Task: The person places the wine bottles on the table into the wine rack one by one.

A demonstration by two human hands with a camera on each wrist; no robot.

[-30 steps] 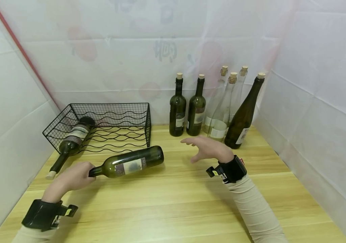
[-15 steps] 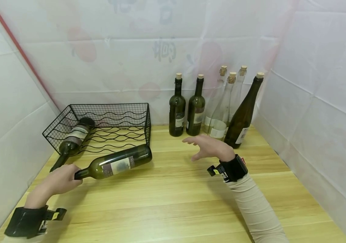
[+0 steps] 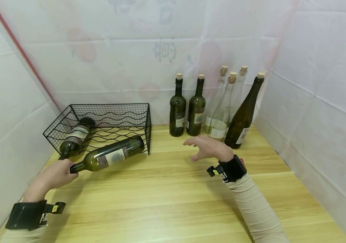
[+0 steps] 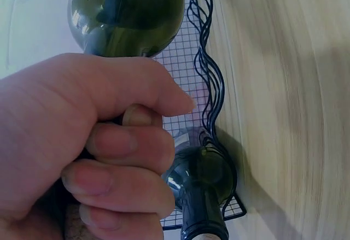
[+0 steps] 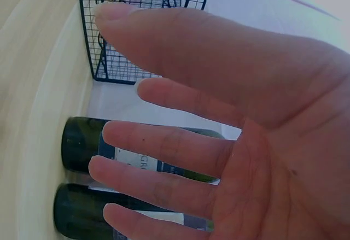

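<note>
My left hand (image 3: 55, 174) grips a dark green wine bottle (image 3: 112, 155) by its neck, the fingers curled round it in the left wrist view. The bottle slants up to the right, its base overlapping the front right of the black wire rack (image 3: 148, 135) in the head view. Another wine bottle (image 3: 75, 136) lies in the rack's left end with its neck toward me; my left hand hides the tip of that neck in the head view. My right hand (image 3: 211, 148) hovers over the table with fingers spread and holds nothing, in front of the standing bottles.
Two green corked bottles (image 3: 177, 111) stand right of the rack. Beside them are several clear corked bottles (image 3: 220, 114) and a tall dark bottle (image 3: 244, 114). White sheeting (image 3: 115, 60) walls the wooden table (image 3: 161, 202) at the back and sides.
My left hand has carried the bottle left and a little away from me, bringing its base over the rack's front right corner. My right hand stays nearly still.
</note>
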